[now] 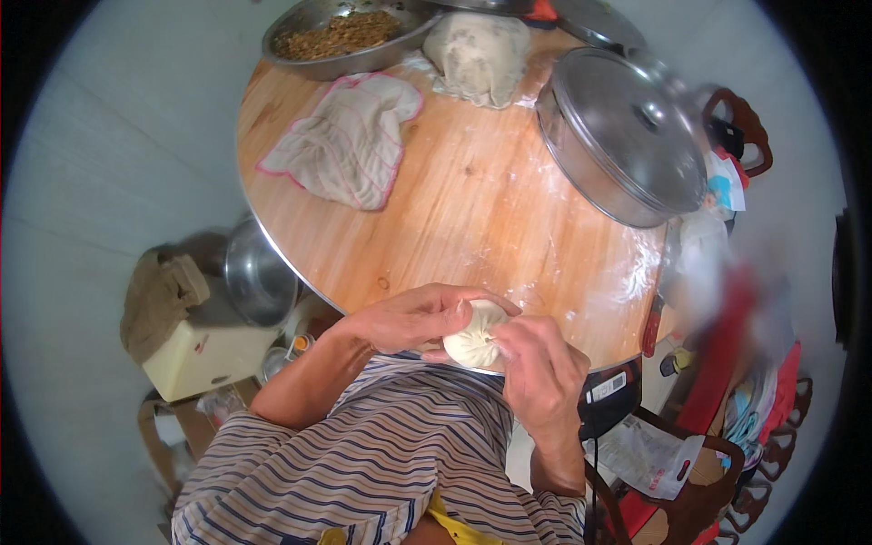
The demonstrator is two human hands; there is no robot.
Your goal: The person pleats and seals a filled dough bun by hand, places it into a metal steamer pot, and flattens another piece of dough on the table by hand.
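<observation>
A round dough bun [470, 344] with pleats gathered at its centre is held just above the near edge of the round wooden table [470, 204]. My left hand [415, 313] cups the bun from the left, with the thumb lying on its upper side. On the right, the fingertips of my right hand [541, 361] pinch the pleated middle of the dough. The bun's underside and some left fingers are hidden.
A steel bowl of chopped filling [340, 37], a covered lump of dough [477, 58] and a pink-edged cloth [351, 139] occupy the far side. A lidded steel steamer [623, 136] stands right. A red-handled knife [652, 327] lies at the right edge, near white flour [640, 269].
</observation>
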